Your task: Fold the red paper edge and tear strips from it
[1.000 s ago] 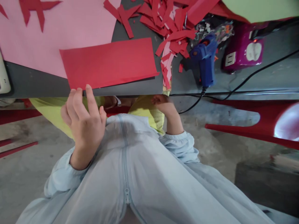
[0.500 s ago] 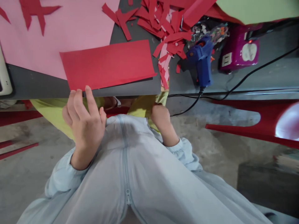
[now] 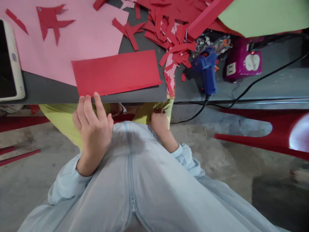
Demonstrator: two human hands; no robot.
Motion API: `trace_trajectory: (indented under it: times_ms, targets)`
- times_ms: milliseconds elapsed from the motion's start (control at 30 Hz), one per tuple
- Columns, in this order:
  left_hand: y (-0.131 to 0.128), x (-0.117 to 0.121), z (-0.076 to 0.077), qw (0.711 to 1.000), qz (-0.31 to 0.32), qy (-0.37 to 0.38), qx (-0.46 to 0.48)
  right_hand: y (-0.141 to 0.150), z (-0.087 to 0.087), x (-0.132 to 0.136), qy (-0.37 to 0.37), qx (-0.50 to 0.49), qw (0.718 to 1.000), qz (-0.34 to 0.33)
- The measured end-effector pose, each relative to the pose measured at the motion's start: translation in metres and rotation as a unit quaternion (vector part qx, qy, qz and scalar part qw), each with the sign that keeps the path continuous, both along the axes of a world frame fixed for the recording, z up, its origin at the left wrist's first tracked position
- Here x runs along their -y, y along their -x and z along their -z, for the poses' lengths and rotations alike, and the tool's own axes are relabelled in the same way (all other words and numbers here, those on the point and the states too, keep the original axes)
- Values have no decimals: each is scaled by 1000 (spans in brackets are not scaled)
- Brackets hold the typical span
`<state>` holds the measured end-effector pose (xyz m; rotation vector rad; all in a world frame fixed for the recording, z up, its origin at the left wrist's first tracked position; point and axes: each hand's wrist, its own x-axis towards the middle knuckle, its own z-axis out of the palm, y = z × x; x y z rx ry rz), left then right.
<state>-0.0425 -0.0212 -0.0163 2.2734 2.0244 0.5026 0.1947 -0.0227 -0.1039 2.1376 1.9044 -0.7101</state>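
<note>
A folded red paper sheet (image 3: 117, 73) lies near the table's front edge, its right end slightly lifted in a layer. My left hand (image 3: 93, 124) is open, its fingertips resting on the lower left corner of that sheet at the table edge. Below the table edge, my right hand (image 3: 160, 124) rests over my lap on the yellow-green trousers, its fingers curled in. Nothing shows in it. To the upper left, a red paper fish cut-out (image 3: 50, 22) with a small eye lies on a pink sheet (image 3: 96, 32).
Red paper scraps (image 3: 169, 35) are heaped at the back centre. Right of them stand a blue glue gun (image 3: 209, 71), its cord hanging over the edge, and a purple power box (image 3: 241, 61). A phone (image 3: 14, 64) lies at the left. Red stools (image 3: 280, 129) stand below.
The view has shifted a little left and up, so more of the phone and fish cut-out shows. My left hand stays at the red sheet's corner; my right hand has moved slightly left.
</note>
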Motion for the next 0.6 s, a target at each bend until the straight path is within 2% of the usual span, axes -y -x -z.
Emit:
trace_trajectory:
  times_ms: [100,167,333,400,467,533,600]
  targets:
    - [0,0,-2,1000,1,4,-6,21,-9,-6,32,-73,995,-58]
    - [1,1,-4,1000,5,8,-11,32,-24,-11,43,-133,985,-106]
    - [0,4,-3,999,9,-21,-50,43,-84,-19,31,-242,945,-219]
    - [-1,5,-2,997,9,-31,-64,44,-107,-25,-43,-264,933,-240]
    - [-3,6,0,997,5,-34,-62,46,-124,-35,-155,-239,933,-220]
    - [-5,8,2,998,-2,-39,-58,47,-132,-46,-247,-176,934,-190]
    - [-7,9,3,997,-3,-45,-61,49,-134,-58,-286,-124,935,-167]
